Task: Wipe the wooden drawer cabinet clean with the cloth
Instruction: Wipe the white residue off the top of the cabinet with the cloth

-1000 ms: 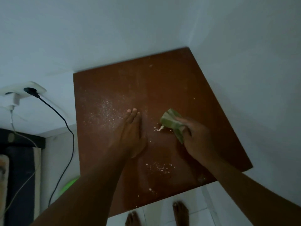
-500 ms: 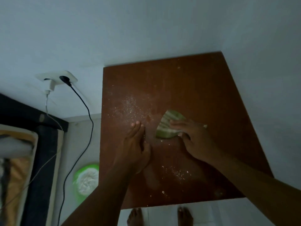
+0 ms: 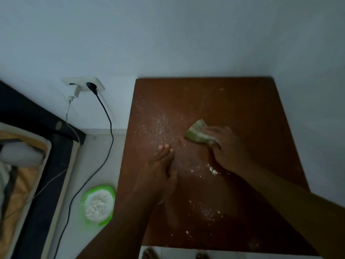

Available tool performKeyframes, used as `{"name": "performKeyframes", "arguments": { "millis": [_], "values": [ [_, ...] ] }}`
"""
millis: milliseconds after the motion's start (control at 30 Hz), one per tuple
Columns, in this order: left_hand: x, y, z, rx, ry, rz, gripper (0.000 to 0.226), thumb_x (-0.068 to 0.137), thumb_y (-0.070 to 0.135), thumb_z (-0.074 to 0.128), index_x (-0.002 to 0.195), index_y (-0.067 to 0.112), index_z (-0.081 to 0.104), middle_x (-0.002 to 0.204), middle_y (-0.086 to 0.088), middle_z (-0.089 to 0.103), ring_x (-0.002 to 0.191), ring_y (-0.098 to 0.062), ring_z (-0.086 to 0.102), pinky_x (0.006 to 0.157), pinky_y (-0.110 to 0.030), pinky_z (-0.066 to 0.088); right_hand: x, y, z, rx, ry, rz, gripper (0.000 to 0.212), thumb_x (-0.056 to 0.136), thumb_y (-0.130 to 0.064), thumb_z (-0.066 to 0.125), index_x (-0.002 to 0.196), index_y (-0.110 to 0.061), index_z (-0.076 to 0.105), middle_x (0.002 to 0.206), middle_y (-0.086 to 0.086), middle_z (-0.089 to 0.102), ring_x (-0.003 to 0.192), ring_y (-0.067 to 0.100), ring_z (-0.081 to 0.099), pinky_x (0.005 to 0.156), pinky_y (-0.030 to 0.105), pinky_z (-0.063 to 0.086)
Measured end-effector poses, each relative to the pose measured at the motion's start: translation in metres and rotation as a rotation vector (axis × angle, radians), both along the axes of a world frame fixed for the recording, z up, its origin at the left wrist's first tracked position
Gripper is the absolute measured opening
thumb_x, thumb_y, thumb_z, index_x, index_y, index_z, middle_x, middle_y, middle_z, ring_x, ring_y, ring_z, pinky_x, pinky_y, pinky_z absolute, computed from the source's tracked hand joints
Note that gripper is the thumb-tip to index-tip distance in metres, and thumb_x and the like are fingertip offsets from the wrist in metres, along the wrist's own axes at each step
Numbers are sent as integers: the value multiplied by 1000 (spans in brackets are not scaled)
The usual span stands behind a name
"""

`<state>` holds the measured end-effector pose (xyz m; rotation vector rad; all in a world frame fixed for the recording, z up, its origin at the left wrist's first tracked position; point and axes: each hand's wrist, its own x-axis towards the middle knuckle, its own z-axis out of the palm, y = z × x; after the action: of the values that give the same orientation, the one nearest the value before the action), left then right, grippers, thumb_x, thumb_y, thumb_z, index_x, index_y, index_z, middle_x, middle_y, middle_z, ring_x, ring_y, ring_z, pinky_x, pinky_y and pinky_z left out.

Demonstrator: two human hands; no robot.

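Your right hand [image 3: 227, 148] grips the bunched green cloth [image 3: 197, 132] against the wooden cabinet [image 3: 242, 101] top, just right of frame centre. Your left hand [image 3: 160, 176] lies flat beside it, fingers straight and together. White crumbs [image 3: 158, 126] are scattered around both.

You are in a bedroom at home. To your left stands a bed [image 3: 46, 165] with a dark frame, and a pillow [image 3: 20, 154] lies on its mattress. A wall socket [image 3: 83, 83] on the plain pale wall carries a white charger [image 3: 75, 92] and a black plug whose cable [image 3: 110, 128] hangs to the tiled floor [image 3: 93, 150]. The wooden cabinet [image 3: 233, 109] sits in the room's corner, a green bowl [image 3: 98, 204] lies on the floor beside it, and your bare feet [image 3: 149, 254] show below its front edge.
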<state>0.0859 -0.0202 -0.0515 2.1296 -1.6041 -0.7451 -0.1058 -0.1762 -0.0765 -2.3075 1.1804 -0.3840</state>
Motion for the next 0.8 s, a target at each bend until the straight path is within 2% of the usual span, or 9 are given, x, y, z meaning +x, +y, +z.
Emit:
{"name": "performKeyframes", "arguments": {
  "millis": [67, 167, 233, 300, 400, 533, 633, 733, 800],
  "values": [
    [1, 0, 2, 8, 18, 7, 70, 83, 42, 39, 150, 23, 33, 160, 7, 24, 146, -2, 9, 113, -15, 9, -1, 34, 8, 80, -17, 144, 43, 93, -6, 58, 131, -25, 61, 134, -12, 58, 117, 1, 45, 96, 6, 28],
    [1, 2, 1, 14, 57, 15, 70, 84, 41, 39, 151, 25, 29, 161, 10, 19, 147, 0, 5, 115, -19, 10, -1, 28, 24, 119, -36, 216, 34, 93, -13, 57, 124, -21, 67, 125, -5, 66, 109, 1, 53, 95, 12, 40],
    [0, 2, -1, -5, 67, 25, 71, 83, 40, 40, 151, 25, 30, 161, 12, 18, 147, 1, 4, 115, -17, 8, 4, -15, 37, 63, -145, 77, 35, 89, -20, 54, 119, -14, 71, 119, 5, 70, 106, 6, 59, 94, 15, 43],
    [-1, 5, -2, -12, 70, 20, 69, 86, 39, 42, 152, 26, 28, 161, 13, 15, 146, 2, 1, 115, -17, 6, 11, -77, 48, -30, -157, -103, 35, 89, -12, 56, 122, -14, 69, 120, 9, 70, 107, 20, 65, 94, 29, 50],
    [1, 6, -3, -26, 61, 3, 71, 85, 40, 40, 153, 28, 24, 160, 17, 10, 146, 5, -4, 115, -15, 3, 17, -159, 37, -116, 16, -176, 39, 93, -6, 55, 130, -12, 63, 134, 15, 62, 121, 33, 58, 104, 37, 44],
    [0, 8, -8, -44, 67, 21, 71, 83, 40, 41, 152, 30, 27, 158, 21, 10, 144, 9, -4, 115, -11, 2, 47, -160, -8, -180, 70, -99, 44, 90, -6, 53, 134, -11, 60, 143, 13, 55, 134, 33, 47, 116, 34, 31],
    [-4, 8, -9, -45, 68, 43, 69, 83, 38, 44, 151, 29, 29, 157, 22, 12, 143, 12, -3, 111, -5, 0, 63, -106, -4, -92, -26, 123, 41, 89, 1, 56, 126, -14, 66, 134, 5, 63, 122, 24, 52, 107, 16, 28],
    [-4, 5, -3, -28, 92, 69, 70, 82, 38, 47, 150, 28, 33, 156, 22, 14, 143, 12, 0, 116, -11, 5, 42, -44, 7, 66, -62, 272, 46, 90, 3, 57, 125, -25, 66, 134, -9, 61, 119, 4, 51, 108, 25, 36],
    [0, 4, 1, -12, 78, 43, 70, 82, 37, 46, 150, 29, 32, 157, 22, 14, 143, 13, -1, 113, -7, 1, 26, -31, 15, 153, -38, 286, 47, 92, 1, 57, 125, -31, 65, 127, -9, 63, 107, -2, 54, 95, 19, 44]
  ]
}}
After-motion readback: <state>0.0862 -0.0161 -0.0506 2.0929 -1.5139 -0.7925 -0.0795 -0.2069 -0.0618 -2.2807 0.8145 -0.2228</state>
